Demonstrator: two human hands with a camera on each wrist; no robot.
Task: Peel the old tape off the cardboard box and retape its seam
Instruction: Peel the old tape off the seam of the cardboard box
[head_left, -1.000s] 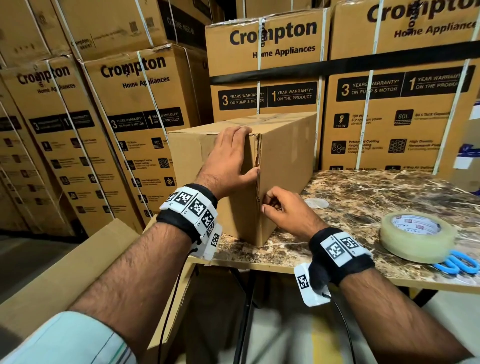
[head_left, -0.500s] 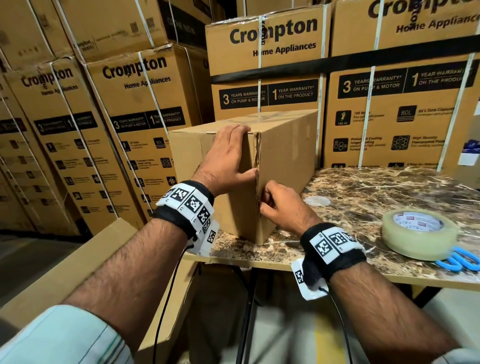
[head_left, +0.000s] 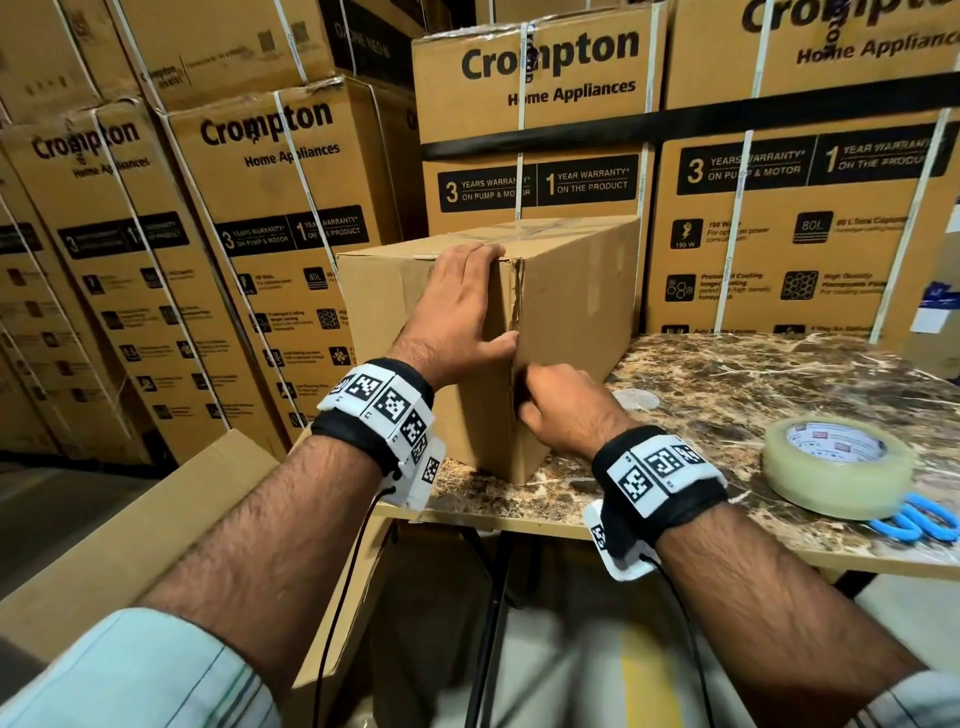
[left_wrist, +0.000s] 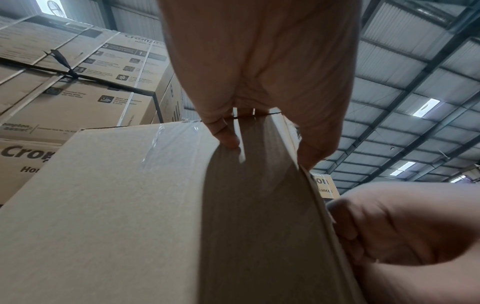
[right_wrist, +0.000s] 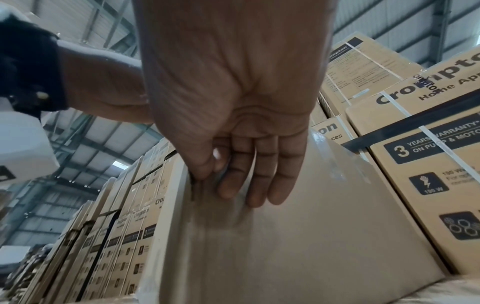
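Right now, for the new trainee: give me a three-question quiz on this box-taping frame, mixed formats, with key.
1. True or false: the left hand rests on the cardboard box near its top corner.
2. Multiple choice: the right hand works at A) the tape roll, B) the box's near vertical corner edge, C) the blue scissors.
3. Fill in: the tape roll lies on the marble-patterned ____, partly over the scissors.

Key: 1 true; 2 B; 3 table.
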